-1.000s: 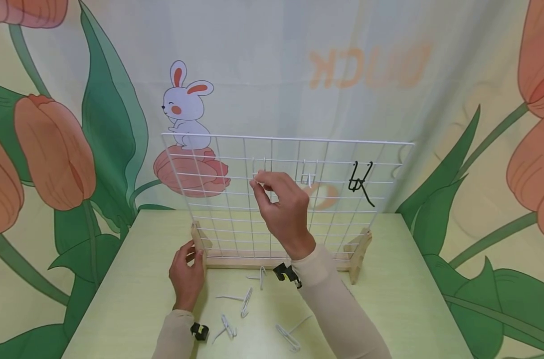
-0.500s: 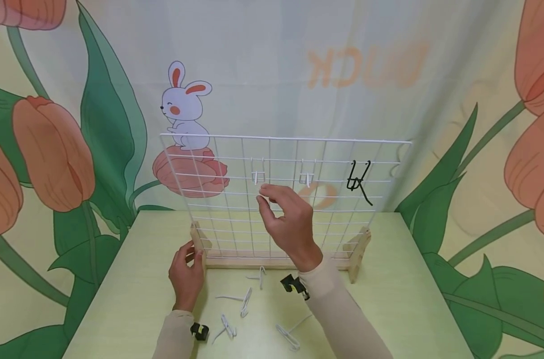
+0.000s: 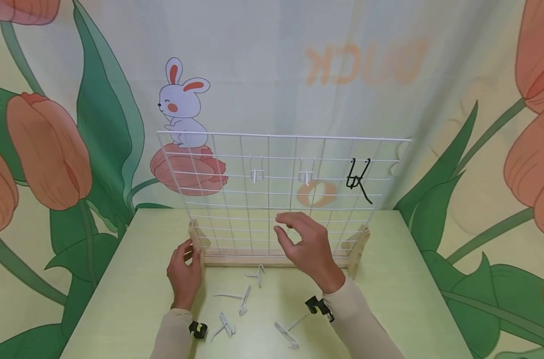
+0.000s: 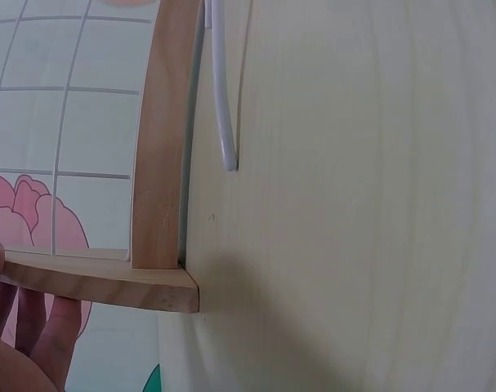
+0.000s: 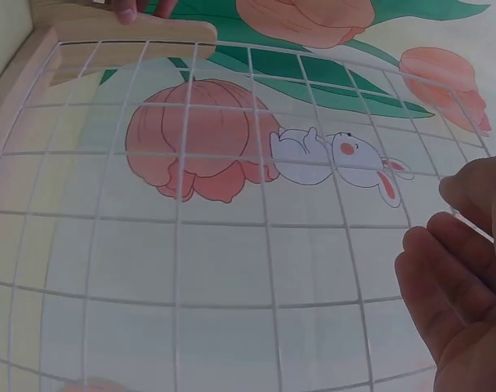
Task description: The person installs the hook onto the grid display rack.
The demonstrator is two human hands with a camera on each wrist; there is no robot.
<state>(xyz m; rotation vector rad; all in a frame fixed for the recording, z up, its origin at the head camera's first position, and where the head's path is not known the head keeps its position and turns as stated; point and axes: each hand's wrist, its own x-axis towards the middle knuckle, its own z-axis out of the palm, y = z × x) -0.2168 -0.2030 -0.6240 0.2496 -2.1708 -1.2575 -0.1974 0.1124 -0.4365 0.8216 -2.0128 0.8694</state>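
Observation:
A white wire grid stands upright in a wooden base. My left hand grips the base's left wooden foot, thumb on one side and fingers on the other. My right hand is in front of the grid's lower part, holding nothing, with thumb and forefinger apart. Near the top of the grid hang two white wire hooks, a left one and a middle one. A black wire hook hangs to their right, its prong angled down.
Several loose white hooks lie on the pale table before the base, one close to it and another farther right. The right wooden foot stands beyond my right hand. A printed curtain hangs behind.
My right hand has let go of the left white hook, which stays hanging on the grid, and has moved down and to the right. The left hand keeps its grip on the foot.

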